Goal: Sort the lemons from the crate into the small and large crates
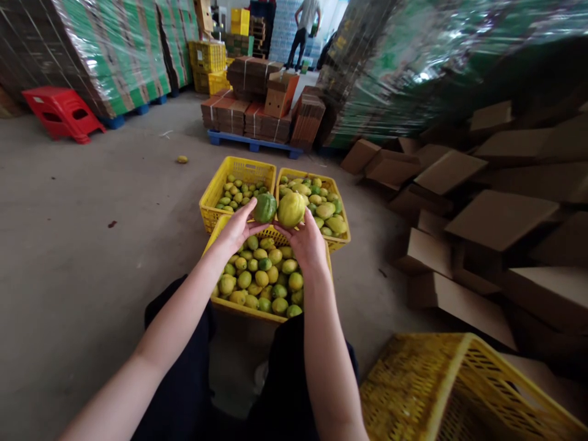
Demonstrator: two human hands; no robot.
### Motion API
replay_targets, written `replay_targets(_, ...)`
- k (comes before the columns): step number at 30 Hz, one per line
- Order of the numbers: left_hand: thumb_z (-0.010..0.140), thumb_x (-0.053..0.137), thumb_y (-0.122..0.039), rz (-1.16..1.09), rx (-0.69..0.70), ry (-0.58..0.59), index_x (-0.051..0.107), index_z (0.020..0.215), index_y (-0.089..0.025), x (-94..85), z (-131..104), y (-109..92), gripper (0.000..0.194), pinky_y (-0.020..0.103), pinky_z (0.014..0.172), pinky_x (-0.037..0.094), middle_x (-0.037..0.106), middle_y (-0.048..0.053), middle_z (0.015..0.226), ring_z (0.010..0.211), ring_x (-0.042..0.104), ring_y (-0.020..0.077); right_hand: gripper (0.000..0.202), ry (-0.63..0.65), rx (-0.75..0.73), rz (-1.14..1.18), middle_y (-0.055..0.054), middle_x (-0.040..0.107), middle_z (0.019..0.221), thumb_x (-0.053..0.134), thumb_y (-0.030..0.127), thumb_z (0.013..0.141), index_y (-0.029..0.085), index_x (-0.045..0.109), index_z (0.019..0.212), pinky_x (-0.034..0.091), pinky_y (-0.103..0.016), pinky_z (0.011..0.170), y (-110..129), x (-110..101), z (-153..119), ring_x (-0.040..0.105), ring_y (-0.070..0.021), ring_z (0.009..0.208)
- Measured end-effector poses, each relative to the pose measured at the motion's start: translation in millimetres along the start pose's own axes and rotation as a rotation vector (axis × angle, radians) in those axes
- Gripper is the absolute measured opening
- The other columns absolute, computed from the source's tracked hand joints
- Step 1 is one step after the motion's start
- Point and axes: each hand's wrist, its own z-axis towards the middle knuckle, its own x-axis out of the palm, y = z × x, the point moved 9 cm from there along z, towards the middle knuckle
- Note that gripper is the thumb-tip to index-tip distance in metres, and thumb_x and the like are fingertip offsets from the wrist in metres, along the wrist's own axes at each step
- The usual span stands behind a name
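Observation:
My left hand (241, 226) is closed round a dark green lemon (265, 208). In my right hand (305, 239) rests a larger yellow lemon (291, 210), gripped between thumb and fingers. The two fruits are held side by side above the crates, almost touching. Below my forearms stands the near yellow crate (257, 314), filled with green and yellow lemons (261, 278). Beyond it, the far-left crate (209, 196) holds smaller greenish lemons (236, 192). The far-right crate (345, 233) contains larger, mostly yellow ones (326, 211).
An extra yellow crate (413, 373) lies at the lower right. Cardboard boxes (500, 217) are heaped along the right side. A red stool (62, 110) and a single lemon (182, 159) are on the floor at left. Flattened cartons (252, 116) sit on a blue pallet (255, 144); a person (303, 30) stands behind.

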Motion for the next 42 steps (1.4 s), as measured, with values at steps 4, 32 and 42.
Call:
replay_targets(4, 0.077, 0.081, -0.023, 0.122, 0.026, 0.042, 0.069, 0.107, -0.019, 9.8, -8, -1, 0.033, 0.04, 0.099, 0.058, 0.072, 0.008, 0.117, 0.115, 0.067, 0.025, 0.053, 0.036, 0.044, -0.033, 0.001, 0.076, 0.103, 0.084, 0.046, 0.07, 0.029, 0.065, 0.116, 0.065, -0.037, 0.079, -2, 4, -3, 0.075, -0.0212, 0.084)
replay_targets(32, 0.089, 0.044, -0.075, 0.153, -0.25, 0.089, 0.069, 0.108, -0.012, 4.1, -5, 11, 0.071, 0.032, 0.072, 0.061, 0.076, 0.012, 0.088, 0.075, 0.072, 0.0201, 0.043, -0.132, 0.49, 0.434, -0.009, 0.072, 0.082, 0.055, 0.052, 0.085, 0.016, 0.061, 0.108, 0.056, -0.028, 0.051, -38, 4, -16, 0.062, -0.0179, 0.063)
replay_targets(42, 0.051, 0.094, -0.023, 0.407, 0.362, 0.274, 0.058, 0.117, -0.024, 15.2, -8, -22, 0.074, 0.039, 0.102, 0.05, 0.069, 0.004, 0.113, 0.106, 0.067, 0.0221, 0.062, 0.006, -0.174, -0.236, 0.007, 0.065, 0.092, 0.08, 0.005, 0.048, 0.029, 0.055, 0.099, 0.051, -0.022, 0.063, 29, 8, -20, 0.061, -0.0128, 0.077)
